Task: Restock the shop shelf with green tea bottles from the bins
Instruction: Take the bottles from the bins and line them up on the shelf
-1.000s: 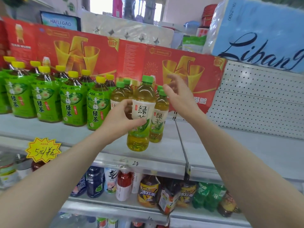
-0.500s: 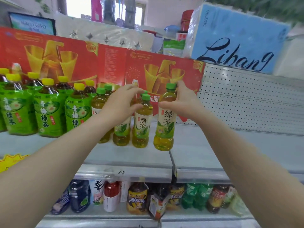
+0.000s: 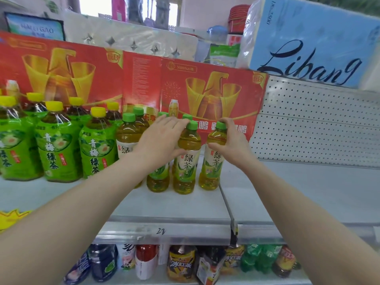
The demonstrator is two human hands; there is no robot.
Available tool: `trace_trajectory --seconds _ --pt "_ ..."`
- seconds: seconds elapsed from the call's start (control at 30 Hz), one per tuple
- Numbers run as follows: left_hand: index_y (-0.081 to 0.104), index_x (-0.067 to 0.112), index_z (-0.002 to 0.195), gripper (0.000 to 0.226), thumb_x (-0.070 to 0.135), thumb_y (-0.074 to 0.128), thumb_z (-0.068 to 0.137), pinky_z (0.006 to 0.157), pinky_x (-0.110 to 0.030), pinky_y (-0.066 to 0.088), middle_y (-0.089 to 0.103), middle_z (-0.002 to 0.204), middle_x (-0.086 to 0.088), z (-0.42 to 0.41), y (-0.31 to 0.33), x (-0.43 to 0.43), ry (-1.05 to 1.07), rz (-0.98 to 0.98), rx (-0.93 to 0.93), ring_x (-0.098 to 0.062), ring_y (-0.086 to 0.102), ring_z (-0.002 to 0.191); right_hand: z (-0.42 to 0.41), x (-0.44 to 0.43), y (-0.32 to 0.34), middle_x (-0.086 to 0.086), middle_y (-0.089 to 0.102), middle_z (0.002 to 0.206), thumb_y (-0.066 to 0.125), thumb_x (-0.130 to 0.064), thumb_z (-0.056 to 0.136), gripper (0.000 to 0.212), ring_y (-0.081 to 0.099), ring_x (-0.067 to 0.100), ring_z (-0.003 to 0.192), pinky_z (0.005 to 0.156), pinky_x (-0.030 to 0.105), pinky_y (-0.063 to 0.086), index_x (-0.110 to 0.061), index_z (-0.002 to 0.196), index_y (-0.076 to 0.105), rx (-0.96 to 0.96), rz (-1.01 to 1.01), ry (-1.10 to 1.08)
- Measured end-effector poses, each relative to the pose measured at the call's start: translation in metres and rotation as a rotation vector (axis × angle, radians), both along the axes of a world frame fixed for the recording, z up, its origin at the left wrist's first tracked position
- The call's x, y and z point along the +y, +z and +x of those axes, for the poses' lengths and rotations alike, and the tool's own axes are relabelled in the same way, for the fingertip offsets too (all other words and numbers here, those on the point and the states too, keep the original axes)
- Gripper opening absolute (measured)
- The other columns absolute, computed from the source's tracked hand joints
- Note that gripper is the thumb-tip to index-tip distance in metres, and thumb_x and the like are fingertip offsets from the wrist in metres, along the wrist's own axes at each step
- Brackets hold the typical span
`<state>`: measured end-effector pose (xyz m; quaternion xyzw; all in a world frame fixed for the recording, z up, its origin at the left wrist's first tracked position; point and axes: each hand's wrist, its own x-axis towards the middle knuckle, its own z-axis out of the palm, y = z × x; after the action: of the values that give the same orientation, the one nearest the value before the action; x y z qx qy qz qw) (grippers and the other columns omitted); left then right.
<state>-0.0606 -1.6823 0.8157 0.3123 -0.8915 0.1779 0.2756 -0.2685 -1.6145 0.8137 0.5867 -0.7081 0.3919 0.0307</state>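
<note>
Green tea bottles [image 3: 186, 159], clear plastic with amber liquid and round green caps, stand upright in a tight cluster on the smooth grey metal shelf [image 3: 170, 206]. At far left, fatter bottles [image 3: 55, 142] wear glossy green wrappers and yellow caps. The left hand [image 3: 159, 140] lies flat against the cluster, fingers spread over a cap and thumb on a label, gripping nothing. The right hand [image 3: 232, 144] curls around the neck of the rightmost bottle [image 3: 212, 159]. Behind them stand red cardboard cartons [image 3: 144, 79], beside a dotted perforated back panel [image 3: 316, 124]
</note>
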Motion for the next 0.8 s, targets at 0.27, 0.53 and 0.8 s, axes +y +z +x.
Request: trace_trajectory --seconds 0.27,0.53,0.8 --pt "0.033 0.016 0.146 0.087 0.054 0.071 0.078 0.119 -0.037 0.017 0.054 0.138 -0.002 -0.001 -0.004 -0.012 -0.037 -0.057 0.015 -0.020 0.044 0.133 -0.005 -0.039 -0.007 -0.003 0.062 0.122 0.081 -0.028 0.080 0.077 0.063 0.018 0.106 0.093 0.044 0.053 -0.030 0.140 0.033 0.009 -0.012 0.004" --pt "0.034 0.016 0.145 0.086 0.055 0.071 0.078 0.117 -0.036 0.020 0.055 0.136 -0.003 0.003 -0.002 -0.012 -0.051 -0.079 -0.009 -0.021 0.046 0.131 -0.005 -0.043 -0.006 0.007 0.049 0.143 0.069 -0.037 0.090 0.082 0.055 0.027 0.122 0.097 0.041 0.047 -0.025 0.152 0.017 0.210 0.098 -0.044" --pt "0.035 0.016 0.146 0.077 0.056 0.061 0.085 0.116 -0.037 0.026 0.050 0.142 -0.004 0.001 0.007 0.009 -0.003 -0.030 -0.046 -0.022 0.040 0.135 -0.026 0.010 0.013 0.011 0.042 0.148 0.056 -0.042 0.097 0.074 0.045 0.031 0.130 0.102 0.041 0.041 -0.020 0.156 0.018 0.592 0.153 -0.035"
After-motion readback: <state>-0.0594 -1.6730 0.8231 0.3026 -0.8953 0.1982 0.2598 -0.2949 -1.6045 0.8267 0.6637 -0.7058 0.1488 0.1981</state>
